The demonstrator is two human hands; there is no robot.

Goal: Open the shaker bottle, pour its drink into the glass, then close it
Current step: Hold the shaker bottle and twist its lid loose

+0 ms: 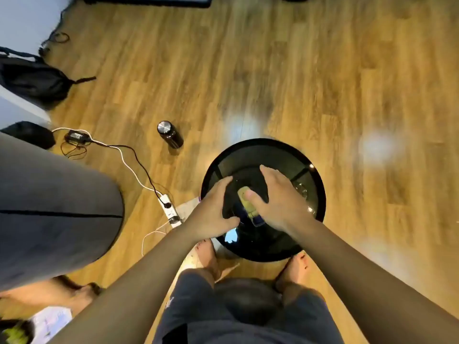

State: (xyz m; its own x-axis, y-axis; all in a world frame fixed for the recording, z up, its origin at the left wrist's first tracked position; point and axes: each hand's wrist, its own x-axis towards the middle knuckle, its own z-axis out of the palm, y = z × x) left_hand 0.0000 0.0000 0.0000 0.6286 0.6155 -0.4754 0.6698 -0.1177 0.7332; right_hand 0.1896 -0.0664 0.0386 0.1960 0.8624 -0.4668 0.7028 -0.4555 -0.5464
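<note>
The shaker bottle (244,207) stands on a round black glass table (263,252), seen from above as a dark body with a yellowish flip cap. My left hand (213,209) curls around the bottle's left side, index finger and thumb spread along it. From the right, my right hand (278,197) covers the top, its thumb resting on the yellowish cap and its fingers reaching over the far side. A clear glass (301,191) stands on the table just right of my right hand, faint and partly hidden. The frame is blurred.
A black metal-topped flask (170,137) stands on the wooden floor left of the table. A power strip (170,209) with cables lies near the table's left edge. Another person's grey-clad leg (49,207) fills the left. A black bag (32,80) sits far left.
</note>
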